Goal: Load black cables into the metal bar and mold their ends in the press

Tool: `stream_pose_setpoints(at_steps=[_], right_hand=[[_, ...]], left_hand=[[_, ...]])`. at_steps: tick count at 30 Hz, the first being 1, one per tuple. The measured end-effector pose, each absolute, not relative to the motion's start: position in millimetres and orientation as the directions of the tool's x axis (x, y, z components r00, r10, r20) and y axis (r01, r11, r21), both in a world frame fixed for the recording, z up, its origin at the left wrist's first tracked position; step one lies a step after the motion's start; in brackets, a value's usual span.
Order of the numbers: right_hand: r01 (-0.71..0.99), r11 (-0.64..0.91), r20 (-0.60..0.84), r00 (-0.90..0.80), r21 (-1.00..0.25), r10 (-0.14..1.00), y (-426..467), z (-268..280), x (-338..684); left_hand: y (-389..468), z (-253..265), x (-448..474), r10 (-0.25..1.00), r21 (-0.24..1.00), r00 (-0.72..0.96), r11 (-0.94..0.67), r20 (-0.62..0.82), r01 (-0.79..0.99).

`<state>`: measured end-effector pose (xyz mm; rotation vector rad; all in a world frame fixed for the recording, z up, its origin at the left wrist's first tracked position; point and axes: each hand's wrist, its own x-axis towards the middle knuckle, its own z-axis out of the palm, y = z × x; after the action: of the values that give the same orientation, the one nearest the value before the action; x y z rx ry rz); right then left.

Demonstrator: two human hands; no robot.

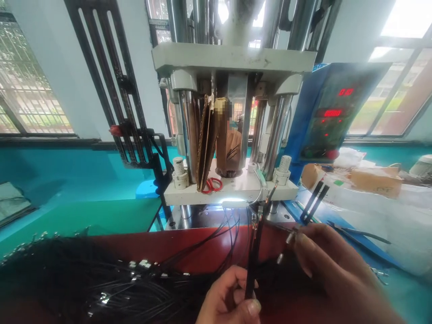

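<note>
My left hand, low in the middle, is closed around a few black cables. They stand almost upright, with thin leads and small metal tips at their upper ends. To the right, my right hand has thumb and forefinger pinched on a thin dark wire. Small shiny metal terminals show at these fingertips, slightly blurred. Between the hands is a narrow gap. A big heap of black wires with silvery ends lies to the left on the red-brown tabletop.
Behind the tabletop stands a press with steel columns. Red-handled scissors and cardboard rest on its base. At right are a blue control box with red digits, pliers, two upright black strips and cardboard boxes.
</note>
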<state>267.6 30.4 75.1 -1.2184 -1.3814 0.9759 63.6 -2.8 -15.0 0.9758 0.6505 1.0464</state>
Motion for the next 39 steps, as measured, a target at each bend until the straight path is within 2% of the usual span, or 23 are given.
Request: stream_pose_setpoints(at_steps=[3, 6, 14, 20, 24, 28, 33, 37, 39], right_hand=[[0.051, 0.081, 0.080, -0.024, -0.995, 0.997, 28.2, 81.4, 262.8], [0.019, 0.044, 0.042, -0.086, -0.999, 0.995, 24.8, 80.5, 254.0], [0.034, 0.025, 0.014, -0.299, -0.999, 0.954, 26.5, 72.1, 258.1], [0.059, 0.036, 0.018, -0.274, -0.998, 0.962, 28.6, 81.2, 259.5], [0.140, 0.020, -0.038, -0.398, -0.990, 0.917, 27.8, 89.3, 254.8], [0.216, 0.051, -0.034, -0.371, -0.975, 0.928, 32.3, 103.1, 262.1], [0.301, 0.007, -0.140, -0.464, -0.954, 0.875, 34.0, 110.4, 262.4], [0.289, 0.045, -0.106, -0.486, -0.956, 0.867, 35.6, 102.8, 255.1], [0.218, 0.062, -0.041, -0.437, -0.974, 0.899, 38.7, 96.7, 251.4]], left_hand=[[-0.5, -17.3, 63.1, 0.924, 0.898, 0.383, 0.163, 0.006, -0.408], [0.1, -18.2, 62.9, 0.923, 0.902, 0.384, 0.150, 0.019, -0.406], [-0.5, -18.2, 62.3, 0.927, 0.888, 0.376, 0.173, 0.000, -0.425], [0.6, -10.2, 62.6, 0.922, 0.903, 0.387, 0.176, -0.011, -0.392], [-2.8, 0.4, 64.0, 0.937, 0.900, 0.347, 0.121, 0.035, -0.419], [-6.8, 15.2, 63.2, 0.953, 0.905, 0.304, 0.128, 0.001, -0.407], [-5.5, 30.2, 62.6, 0.953, 0.915, 0.300, 0.089, 0.037, -0.394], [-3.5, 31.7, 65.2, 0.948, 0.918, 0.316, 0.105, 0.023, -0.383], [-4.1, 29.9, 66.8, 0.937, 0.907, 0.350, 0.151, -0.005, -0.392]])
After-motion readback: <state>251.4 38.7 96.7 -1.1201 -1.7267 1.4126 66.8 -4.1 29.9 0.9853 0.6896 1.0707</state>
